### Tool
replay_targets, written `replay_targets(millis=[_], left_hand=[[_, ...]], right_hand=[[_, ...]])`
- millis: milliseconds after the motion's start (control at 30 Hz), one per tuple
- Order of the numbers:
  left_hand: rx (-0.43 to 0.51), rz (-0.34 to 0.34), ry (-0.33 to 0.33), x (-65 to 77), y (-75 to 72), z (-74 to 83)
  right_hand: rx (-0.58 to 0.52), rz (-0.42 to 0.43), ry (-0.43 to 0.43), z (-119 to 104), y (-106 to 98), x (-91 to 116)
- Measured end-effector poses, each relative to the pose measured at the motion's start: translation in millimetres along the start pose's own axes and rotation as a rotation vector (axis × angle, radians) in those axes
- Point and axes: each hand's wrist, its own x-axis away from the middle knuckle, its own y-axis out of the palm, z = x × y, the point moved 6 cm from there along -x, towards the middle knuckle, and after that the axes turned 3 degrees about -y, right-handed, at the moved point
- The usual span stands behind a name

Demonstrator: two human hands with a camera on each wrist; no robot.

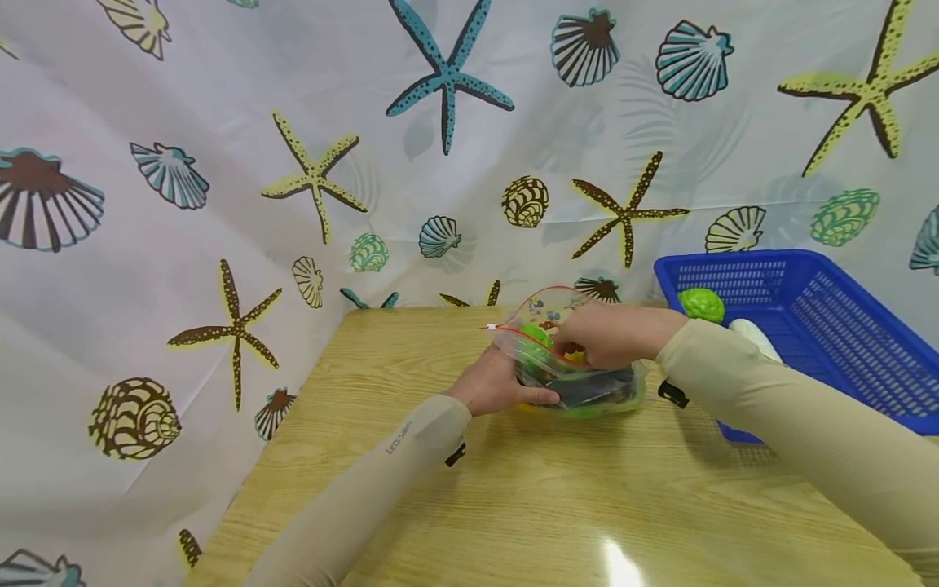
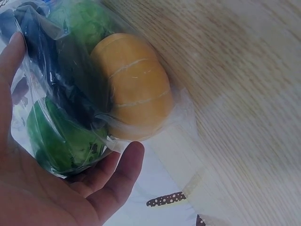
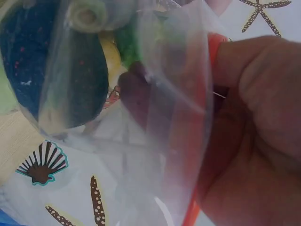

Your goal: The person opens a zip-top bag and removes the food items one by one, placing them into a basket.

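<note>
A clear zip bag point(image 1: 638, 395) with a red-edged mouth lies on the table, filled with several toy-like vegetables. Through the plastic show a dark eggplant point(image 2: 61, 70), an orange pumpkin-like piece point(image 2: 138, 89), a green pepper-like piece point(image 2: 66, 139) and a paler green round piece point(image 2: 82, 23). My left hand point(image 1: 493, 383) holds the bag's left side, thumb over the eggplant and fingers around the far side. At the mouth, my right hand point(image 1: 605, 334) reaches inside. Its fingers point(image 3: 138, 96) appear blurred through the plastic, near something yellow; whether they grip anything is unclear.
On the right stands a blue perforated basket point(image 1: 844, 326), holding a bumpy green piece point(image 1: 702, 305) and a white elongated piece point(image 1: 754, 338). Behind the wooden table point(image 1: 411, 489) hangs a white curtain point(image 1: 513, 122) printed with starfish and shells.
</note>
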Motion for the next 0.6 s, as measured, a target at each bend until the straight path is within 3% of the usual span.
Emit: replay_targets(millis=[133,367,600], left_hand=[[-0.01,-0.008,-0.022,0.7,2.0,-2.9],[-0.025,-0.008,-0.031,3.6,3.4,-3.8],[-0.035,-0.019,-0.038,5.0,4.1,-1.2]], right_hand=[[0.004,-0.065,0.066,3.6,3.4,0.3],[0.016,-0.228,0.265,13.0,10.1,1.0],[-0.004,-0.283,0.329,13.9,11.6,2.2]])
